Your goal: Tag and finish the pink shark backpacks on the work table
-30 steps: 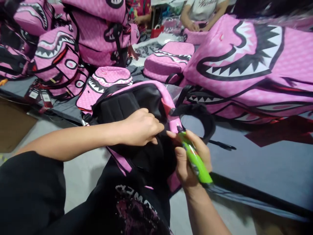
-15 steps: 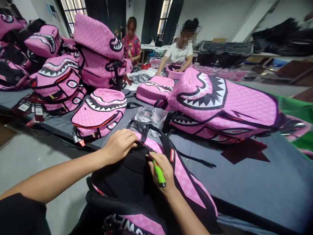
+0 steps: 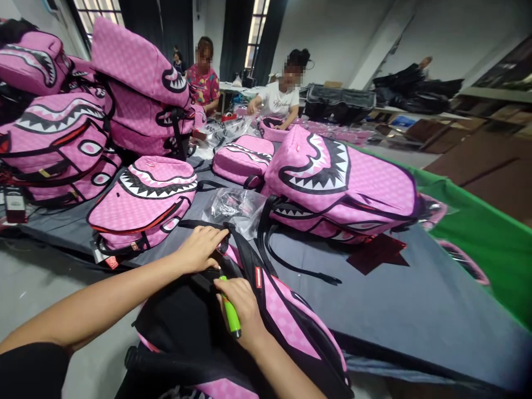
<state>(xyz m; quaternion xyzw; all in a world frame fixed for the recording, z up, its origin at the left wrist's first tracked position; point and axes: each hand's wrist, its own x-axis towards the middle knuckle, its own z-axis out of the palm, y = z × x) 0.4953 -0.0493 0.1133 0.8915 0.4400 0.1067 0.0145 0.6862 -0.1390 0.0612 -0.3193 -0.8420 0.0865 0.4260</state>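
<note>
A pink and black backpack (image 3: 291, 310) lies close to me at the table's near edge, its black back panel facing up. My left hand (image 3: 203, 248) is closed on its top edge beside the black straps. In my right hand (image 3: 241, 305) is a slim tool with a bright green handle (image 3: 230, 311) and a black end. Its narrow tip points at the top seam close to my left fingers; the exact kind of tool does not show. Just beyond the straps lies a clear plastic bag (image 3: 235, 208).
A pink shark-mouth backpack (image 3: 143, 202) lies at left, with stacked backpacks (image 3: 62, 138) behind it. More backpacks (image 3: 341, 183) are piled to the right beside a dark red tag (image 3: 376, 255). Across the grey table (image 3: 394, 299), two people work; green cloth (image 3: 469, 221) edges the right side.
The view has swung right, so things appear farther left. My left fingers have shifted along the top edge, and the green tool's tip is now nearer to them.
</note>
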